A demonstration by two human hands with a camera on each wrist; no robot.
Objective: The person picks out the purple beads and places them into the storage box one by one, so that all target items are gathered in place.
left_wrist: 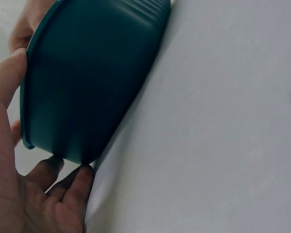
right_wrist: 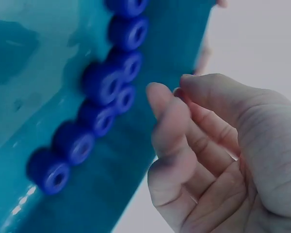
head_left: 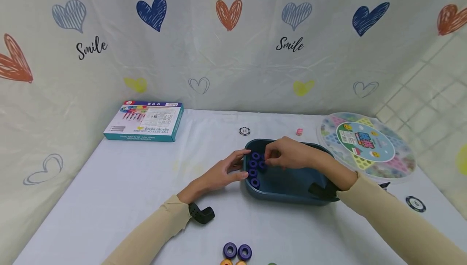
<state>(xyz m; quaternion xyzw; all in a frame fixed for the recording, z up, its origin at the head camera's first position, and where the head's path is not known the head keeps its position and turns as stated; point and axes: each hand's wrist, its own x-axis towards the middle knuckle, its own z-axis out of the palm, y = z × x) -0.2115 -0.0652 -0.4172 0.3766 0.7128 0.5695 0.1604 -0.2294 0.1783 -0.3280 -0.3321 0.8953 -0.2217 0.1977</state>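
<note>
White cloth covers the surface [head_left: 146, 184], which carries everything within easy reach of both arms. Near its middle sits a dark teal tray [head_left: 288, 194], its walls keeping a row of blue rings [head_left: 254, 163] gathered along the left side. The left hand [head_left: 222, 174] lies against the tray's outer left wall, fingers [left_wrist: 63, 187] fairly straight and touching the rim and base, apparently steadying it. The right hand [head_left: 288, 154] hovers over the rings with fingers [right_wrist: 172, 126] loosely curled; whether they pinch a ring I cannot tell. Two more blue rings [head_left: 237, 251] wait at the near edge.
</note>
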